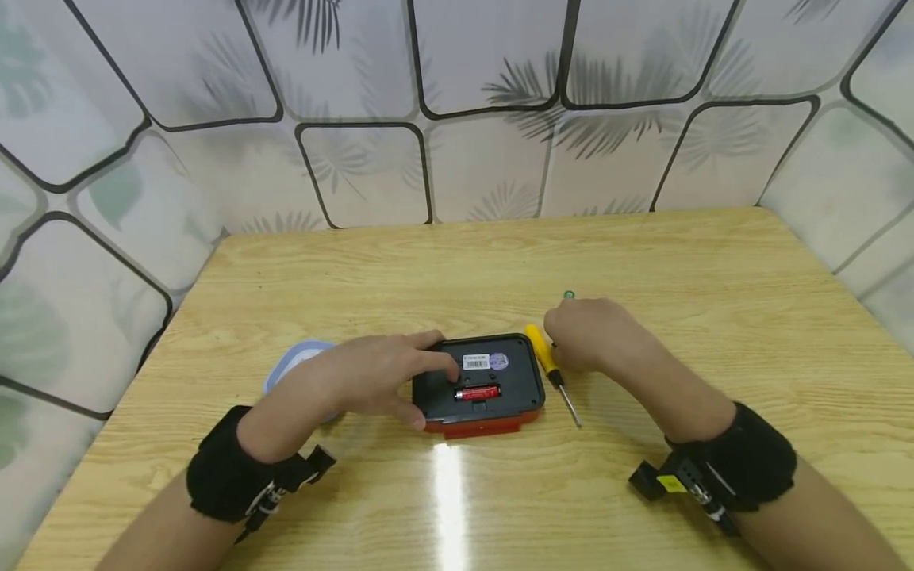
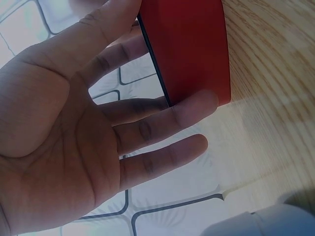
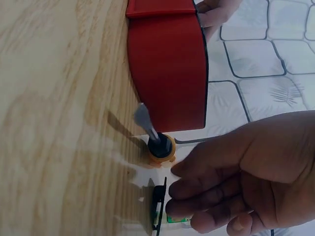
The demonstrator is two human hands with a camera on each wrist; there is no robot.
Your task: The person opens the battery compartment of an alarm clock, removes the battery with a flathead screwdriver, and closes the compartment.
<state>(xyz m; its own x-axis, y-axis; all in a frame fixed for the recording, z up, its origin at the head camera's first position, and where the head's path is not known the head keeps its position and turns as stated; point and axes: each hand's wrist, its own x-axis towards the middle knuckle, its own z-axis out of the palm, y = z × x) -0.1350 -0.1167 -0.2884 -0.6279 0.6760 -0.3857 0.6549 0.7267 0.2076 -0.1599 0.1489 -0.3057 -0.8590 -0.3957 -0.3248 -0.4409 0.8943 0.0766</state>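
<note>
A red box-like device (image 1: 477, 427) lies with its black back (image 1: 443, 381) up; a red battery (image 1: 478, 392) sits in the slot there. My left hand (image 1: 374, 369) grips its left end, thumb at the near corner and a finger bent over the back. In the left wrist view the other fingers lie along the red side (image 2: 192, 49). My right hand (image 1: 589, 329) is low over the table past the screwdriver. Its fingers bend loosely, tips right at a thin black piece (image 3: 158, 199); a green object (image 3: 177, 219) shows behind them.
A yellow-handled screwdriver (image 1: 540, 349) lies along the device's right side, its metal tip towards me. A pale blue-rimmed dish (image 1: 296, 354) is partly hidden behind my left wrist. A patterned wall (image 1: 485, 170) stands behind the wooden table (image 1: 400, 270).
</note>
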